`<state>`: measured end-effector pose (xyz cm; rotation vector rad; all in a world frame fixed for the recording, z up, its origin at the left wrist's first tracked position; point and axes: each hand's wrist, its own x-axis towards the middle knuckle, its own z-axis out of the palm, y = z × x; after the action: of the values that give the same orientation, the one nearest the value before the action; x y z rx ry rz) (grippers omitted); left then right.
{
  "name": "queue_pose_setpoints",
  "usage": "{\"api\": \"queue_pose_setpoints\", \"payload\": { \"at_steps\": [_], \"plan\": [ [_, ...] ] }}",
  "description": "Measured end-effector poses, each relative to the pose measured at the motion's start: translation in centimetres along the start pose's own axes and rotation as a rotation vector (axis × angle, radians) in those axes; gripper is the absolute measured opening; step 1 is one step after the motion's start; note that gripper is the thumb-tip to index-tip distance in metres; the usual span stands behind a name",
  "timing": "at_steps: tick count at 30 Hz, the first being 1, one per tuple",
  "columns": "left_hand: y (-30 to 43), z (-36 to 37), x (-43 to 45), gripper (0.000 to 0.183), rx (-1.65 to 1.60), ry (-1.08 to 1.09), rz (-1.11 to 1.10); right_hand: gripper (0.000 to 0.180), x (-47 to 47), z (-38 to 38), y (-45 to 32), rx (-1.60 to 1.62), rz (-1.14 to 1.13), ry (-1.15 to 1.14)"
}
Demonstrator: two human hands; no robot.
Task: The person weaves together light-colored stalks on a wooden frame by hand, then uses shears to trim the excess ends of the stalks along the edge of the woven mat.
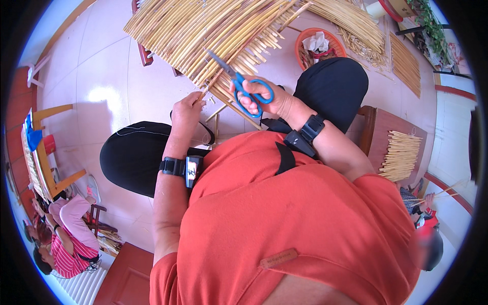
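A mat of thin yellowish reed stalks [183,34], bound with cord, lies raised before me, its right edge uneven with stalk ends. My right hand [263,95] holds blue-handled scissors [239,79] by their loops, the blades pointing up and left over the mat. At the mat's near corner, the fingers of my left hand [190,108] pinch a small brownish piece, perhaps a stalk end. The two hands are a short distance apart. Below the corner, a few loose stalks [244,115] slope down between my knees.
An orange plastic basket [340,38] with scraps and white paper stands right of the mat. Piles of reed stalks [362,30] lie beyond it. A bundle of short stalks [400,156] rests on a wooden surface at right. Other people [72,248] sit at far left and right.
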<state>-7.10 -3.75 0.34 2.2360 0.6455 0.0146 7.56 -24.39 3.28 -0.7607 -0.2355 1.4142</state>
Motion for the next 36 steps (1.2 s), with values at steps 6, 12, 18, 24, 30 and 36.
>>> {"api": "queue_pose_setpoints", "payload": {
  "at_steps": [6, 12, 18, 24, 30, 36],
  "plan": [
    [0.0, -0.6, -1.0, 0.024, 0.075, 0.083, 0.197, 0.047, -2.0, 0.0, -2.9, -0.094, -0.170, 0.074],
    [1.0, -0.7, -1.3, 0.021, 0.011, 0.060, 0.002, 0.038, -0.8, -0.2, -2.3, -0.775, -0.232, 0.434],
    [2.0, -1.5, -1.2, 0.019, -0.184, 0.018, -0.112, 0.050, 0.2, 2.4, -2.8, -1.299, -0.197, 0.446],
    [2.2, -2.8, -0.5, 0.019, -0.210, -0.068, -0.190, 0.054, -2.2, 3.1, -3.4, -1.514, -0.152, 0.435],
    [2.5, -4.0, -0.2, 0.018, -0.304, -0.108, -0.268, 0.052, -2.8, 0.7, -1.6, -1.452, -0.184, 0.456],
    [2.5, -4.5, -0.1, 0.024, -0.516, -0.248, -0.385, 0.048, -2.9, 0.2, -2.1, -1.381, -0.286, 0.545]
  ]
}}
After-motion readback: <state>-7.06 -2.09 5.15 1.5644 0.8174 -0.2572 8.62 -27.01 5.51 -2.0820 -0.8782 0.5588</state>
